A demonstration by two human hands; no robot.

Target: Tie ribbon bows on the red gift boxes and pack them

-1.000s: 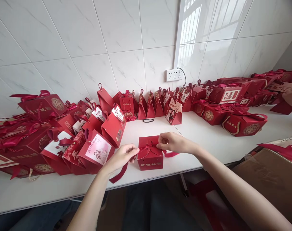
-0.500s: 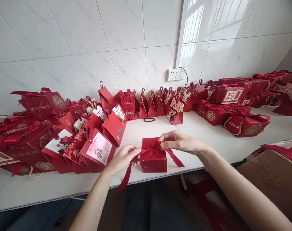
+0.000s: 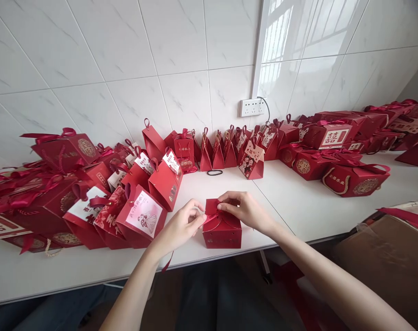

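A red gift box (image 3: 222, 236) stands upright near the table's front edge, its curved top flaps folded together. A dark red ribbon (image 3: 211, 218) runs across its top. My left hand (image 3: 188, 223), at the left of the box, pinches the ribbon; a loose end hangs below it past the table edge. Over the top of the box, my right hand (image 3: 238, 207) is closed with its fingertips at the middle of the ribbon. The knot, if there is one, is mostly hidden by the right fingers.
Red bags with picture cards (image 3: 143, 214) crowd the left, beside stacked red boxes (image 3: 64, 149). Small triangular boxes (image 3: 218, 154) line the wall under a power socket (image 3: 253, 107). More boxes (image 3: 355, 179) stand right. A cardboard carton (image 3: 377, 266) is at the lower right.
My right hand has moved left and inward to the middle of the box top. The ribbon end that lay at the right no longer shows there. My left hand still pinches the ribbon.
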